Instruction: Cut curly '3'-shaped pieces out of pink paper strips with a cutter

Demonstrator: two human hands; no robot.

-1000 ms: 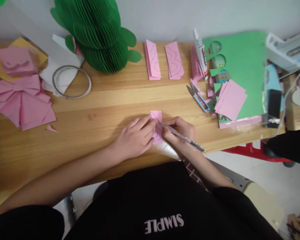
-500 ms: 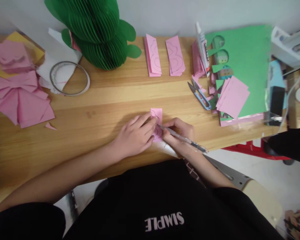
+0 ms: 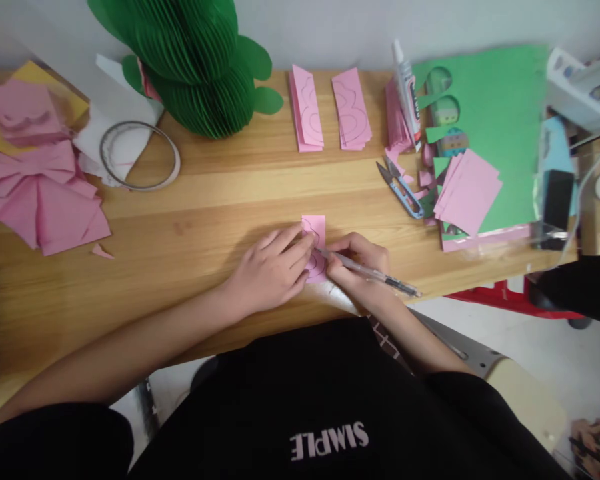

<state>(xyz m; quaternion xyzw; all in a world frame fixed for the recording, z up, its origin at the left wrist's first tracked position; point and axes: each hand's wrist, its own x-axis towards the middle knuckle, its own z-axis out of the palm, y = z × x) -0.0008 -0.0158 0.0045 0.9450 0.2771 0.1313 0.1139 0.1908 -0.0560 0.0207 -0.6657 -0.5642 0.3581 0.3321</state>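
Rear end of the pen (image 3: 367, 271) swung slightly farther right than before; tip now set lower on the pink paper strip (image 3: 319, 231). Pen pinched in the right hand (image 3: 369, 254); strip held against the worktop (image 3: 220, 200) under the left hand (image 3: 274, 272), fingers loosely spread.

Pink paper (image 3: 321, 227), rect., w/ dark curves (image 3: 315, 267), flat on desk (image 3: 205, 200); clear pen (image 3: 363, 269) slanted, tip at paper.
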